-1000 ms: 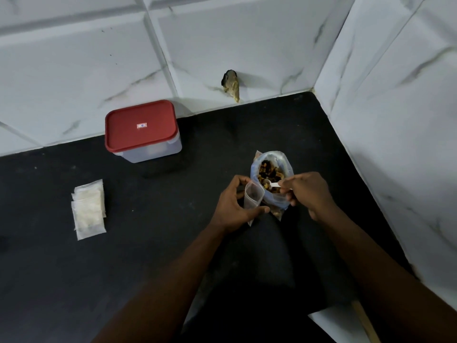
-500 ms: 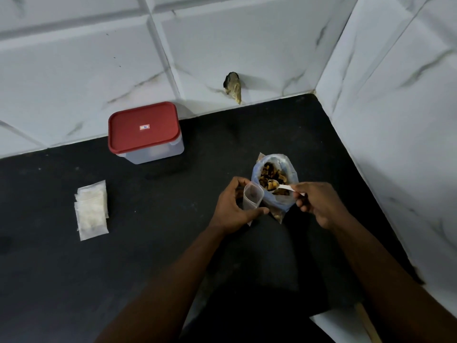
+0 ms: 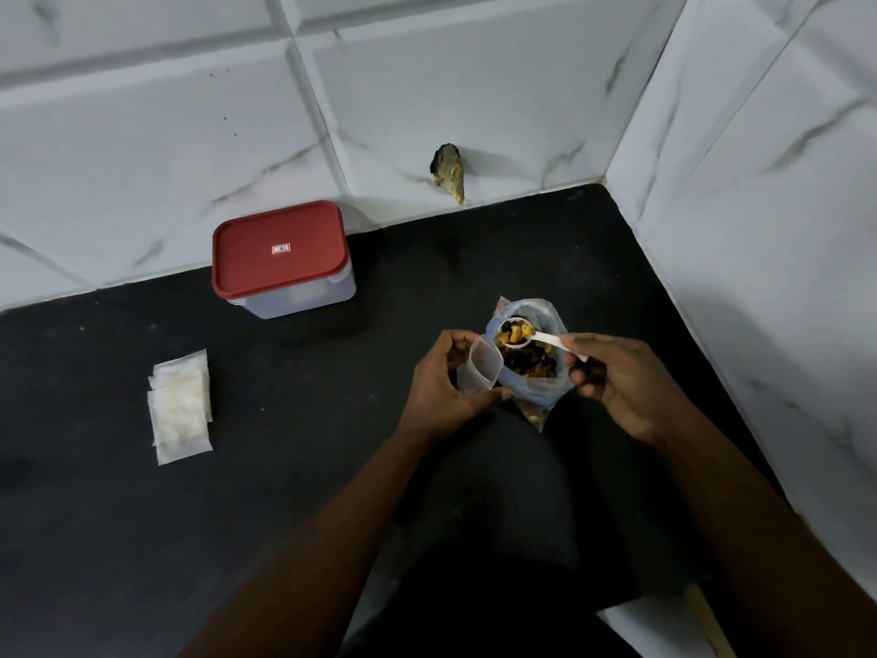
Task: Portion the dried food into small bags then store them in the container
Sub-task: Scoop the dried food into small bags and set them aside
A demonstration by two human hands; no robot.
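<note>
Far back by the wall [image 3: 142,135] stands a lidded container [image 3: 284,258]; spare bags [image 3: 180,406] lie left. Left hand [image 3: 441,387] grips a small bag [image 3: 481,372], right hand [image 3: 617,387] pinches a loaded spoon [image 3: 545,338].

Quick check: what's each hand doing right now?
Left hand: gripping the small bag.
Right hand: pinching the spoon, loaded with dried food.

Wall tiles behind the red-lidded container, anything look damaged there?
Yes. Right of the container, a jagged hole breaks the wall tile just above the black surface, dark and brownish inside.
</note>
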